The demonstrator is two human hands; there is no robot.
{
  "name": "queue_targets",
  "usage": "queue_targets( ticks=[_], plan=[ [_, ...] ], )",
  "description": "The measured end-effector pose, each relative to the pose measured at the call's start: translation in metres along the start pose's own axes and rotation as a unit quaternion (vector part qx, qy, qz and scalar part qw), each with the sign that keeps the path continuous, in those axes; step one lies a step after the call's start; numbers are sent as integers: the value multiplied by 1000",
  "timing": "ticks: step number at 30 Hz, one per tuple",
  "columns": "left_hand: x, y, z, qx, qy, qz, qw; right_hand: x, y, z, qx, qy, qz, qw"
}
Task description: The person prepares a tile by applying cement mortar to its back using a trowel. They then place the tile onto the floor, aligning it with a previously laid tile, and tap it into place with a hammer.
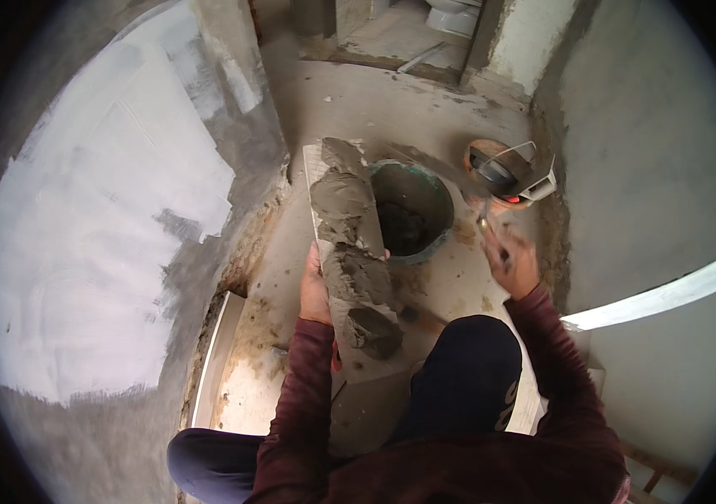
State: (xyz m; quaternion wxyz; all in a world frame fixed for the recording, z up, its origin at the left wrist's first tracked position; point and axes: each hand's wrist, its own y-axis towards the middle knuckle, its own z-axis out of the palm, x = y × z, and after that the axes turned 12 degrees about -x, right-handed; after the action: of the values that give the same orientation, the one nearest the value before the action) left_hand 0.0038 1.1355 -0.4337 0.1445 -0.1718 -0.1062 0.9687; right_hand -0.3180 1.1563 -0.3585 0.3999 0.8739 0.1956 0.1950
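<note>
My left hand grips a long, light-coloured strip, perhaps a tile, by its left edge, with fingertips showing at its right edge. Wet grey mortar lies thick and uneven along most of the strip, leaving its pale left border bare. To the right, my right hand is closed around the handle of a trowel, whose blade is smeared by motion and points up and left. Just beyond the strip stands a round bucket with dark mortar at its bottom.
An orange-brown bucket holding tools stands by the right wall. A light strip leans along the left wall's base, beneath white-coated plaster. My bent knee rises between my arms. A doorway with a toilet lies ahead.
</note>
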Motion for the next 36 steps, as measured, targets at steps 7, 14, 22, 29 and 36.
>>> queue_targets(
  ticks=[7,14,22,29,36],
  plan=[
    [2,-8,22,44,-57,-45,996,43,124,-13,143,-60,-73,985],
    [2,-11,29,45,-27,-59,997,42,106,-48,127,-97,-110,981],
    [-9,16,-27,-142,111,125,976,9,143,9,494,-246,-168,817],
    [-8,11,-30,-226,53,83,969,12,139,125,587,-318,-238,706],
    [-8,15,-51,-201,54,108,972,-45,113,164,651,-145,-201,718]
  ],
)
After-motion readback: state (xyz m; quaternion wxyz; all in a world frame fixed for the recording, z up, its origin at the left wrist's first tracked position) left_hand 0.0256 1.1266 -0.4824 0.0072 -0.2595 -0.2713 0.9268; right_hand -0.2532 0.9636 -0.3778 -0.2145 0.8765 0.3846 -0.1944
